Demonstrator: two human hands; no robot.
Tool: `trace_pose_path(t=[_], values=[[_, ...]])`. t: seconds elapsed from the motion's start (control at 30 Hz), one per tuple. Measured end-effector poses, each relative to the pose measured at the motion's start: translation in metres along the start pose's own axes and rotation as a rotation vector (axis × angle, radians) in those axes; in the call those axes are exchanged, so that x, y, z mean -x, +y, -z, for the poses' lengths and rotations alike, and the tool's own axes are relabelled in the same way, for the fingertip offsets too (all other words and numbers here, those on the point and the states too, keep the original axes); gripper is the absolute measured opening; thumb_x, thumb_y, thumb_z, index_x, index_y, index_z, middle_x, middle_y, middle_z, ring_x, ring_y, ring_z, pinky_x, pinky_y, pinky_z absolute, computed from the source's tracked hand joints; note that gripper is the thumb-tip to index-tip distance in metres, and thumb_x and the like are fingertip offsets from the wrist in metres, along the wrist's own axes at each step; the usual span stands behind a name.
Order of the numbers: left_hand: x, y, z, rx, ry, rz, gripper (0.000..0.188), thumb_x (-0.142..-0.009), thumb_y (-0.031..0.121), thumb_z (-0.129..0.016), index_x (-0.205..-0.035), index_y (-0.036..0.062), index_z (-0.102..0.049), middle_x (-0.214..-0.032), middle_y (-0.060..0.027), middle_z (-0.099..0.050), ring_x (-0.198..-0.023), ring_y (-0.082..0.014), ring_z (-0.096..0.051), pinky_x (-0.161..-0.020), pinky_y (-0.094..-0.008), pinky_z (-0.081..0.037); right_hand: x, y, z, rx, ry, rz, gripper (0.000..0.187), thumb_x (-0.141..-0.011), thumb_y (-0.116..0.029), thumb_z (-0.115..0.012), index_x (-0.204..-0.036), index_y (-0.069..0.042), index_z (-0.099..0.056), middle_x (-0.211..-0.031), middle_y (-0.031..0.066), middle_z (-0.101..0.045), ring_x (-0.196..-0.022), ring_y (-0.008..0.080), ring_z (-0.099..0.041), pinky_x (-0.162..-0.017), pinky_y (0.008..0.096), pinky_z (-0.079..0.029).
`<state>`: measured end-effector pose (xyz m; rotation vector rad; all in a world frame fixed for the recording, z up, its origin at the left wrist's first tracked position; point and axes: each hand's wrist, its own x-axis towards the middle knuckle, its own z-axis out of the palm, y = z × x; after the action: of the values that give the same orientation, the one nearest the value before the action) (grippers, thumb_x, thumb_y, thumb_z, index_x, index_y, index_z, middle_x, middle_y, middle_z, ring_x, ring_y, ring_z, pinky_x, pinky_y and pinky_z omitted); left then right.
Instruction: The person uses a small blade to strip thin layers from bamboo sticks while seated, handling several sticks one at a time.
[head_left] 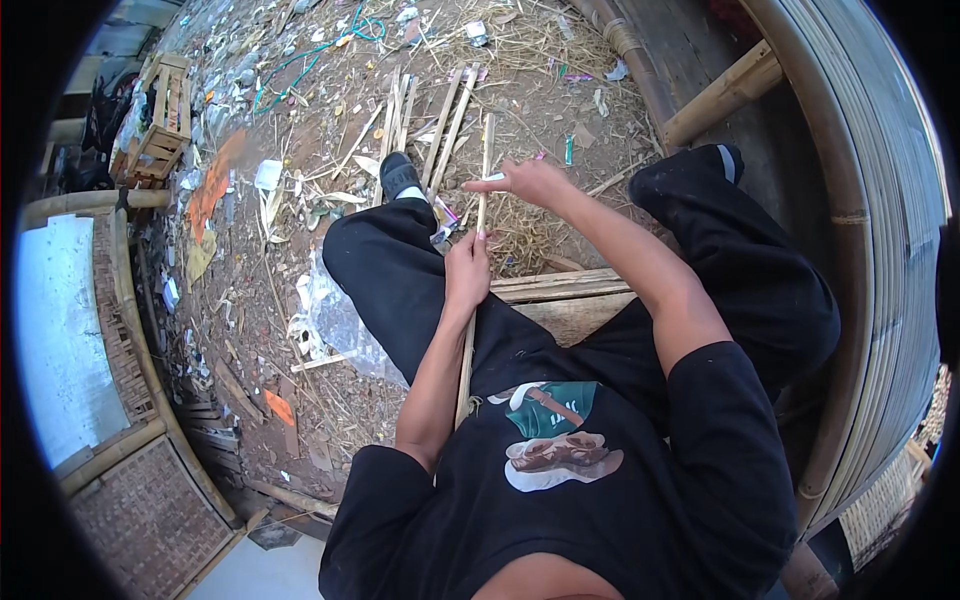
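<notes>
Pale slat [488,146] points forward, long axis fore-and-aft; left hand [467,270] grasps it; right hand [536,183], hold unclear.

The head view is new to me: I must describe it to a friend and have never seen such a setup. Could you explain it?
There is no machine here, just a person's two bare hands. The single picture comes from a wide fisheye camera worn on the head, looking down past the black shirt; its lens bends straight edges near the rim. The left hand grips a long, thin wooden strip. The right hand reaches across the strip farther up; whether it holds something small is hard to tell. On the dirt ground lie loose strips, straw and a clear plastic sheet, with a wooden crate at upper left.
</notes>
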<state>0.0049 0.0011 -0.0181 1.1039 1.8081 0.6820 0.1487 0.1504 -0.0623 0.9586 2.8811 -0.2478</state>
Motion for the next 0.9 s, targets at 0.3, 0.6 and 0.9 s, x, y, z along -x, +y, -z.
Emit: trace_pose_path(t=[0.3,0.6,0.9], values=[[-0.006,-0.011,-0.002,-0.097,0.017,-0.046,0.033,-0.1,0.023,-0.042,-0.109,-0.0008,-0.063,-0.054,0.0018,-0.042,-0.049,-0.0062,-0.041,-0.047,-0.0273,-0.035,0.001,0.001,0.0,-0.026,-0.051,-0.033,0.09,-0.091,0.006,-0.038,-0.137,-0.065,-0.006,-0.092,0.0172,-0.057,-0.076,0.0304,-0.069,-0.062,0.0404,-0.058],[-0.014,-0.031,-0.004,0.032,0.042,-0.001,0.031,-0.1,0.023,-0.044,-0.106,0.0002,-0.064,-0.057,0.0025,-0.045,-0.047,-0.0065,-0.041,-0.045,-0.0259,-0.034,0.004,-0.016,-0.003,-0.501,0.217,0.028,0.08,-0.081,-0.003,-0.049,-0.145,-0.045,-0.025,-0.089,0.0194,-0.062,-0.067,0.0333,-0.066,-0.059,0.0443,-0.053],[0.001,-0.006,0.009,0.489,-0.11,0.171,0.038,-0.099,0.032,-0.047,-0.103,-0.0014,-0.064,-0.057,0.0011,-0.048,-0.044,-0.007,-0.044,-0.042,-0.023,-0.032,-0.008,-0.011,0.003,-1.518,0.034,-0.569,0.044,-0.091,-0.021,-0.059,-0.129,-0.007,-0.041,-0.066,0.0042,-0.055,-0.05,0.0114,-0.05,-0.044,0.0272,-0.04]])
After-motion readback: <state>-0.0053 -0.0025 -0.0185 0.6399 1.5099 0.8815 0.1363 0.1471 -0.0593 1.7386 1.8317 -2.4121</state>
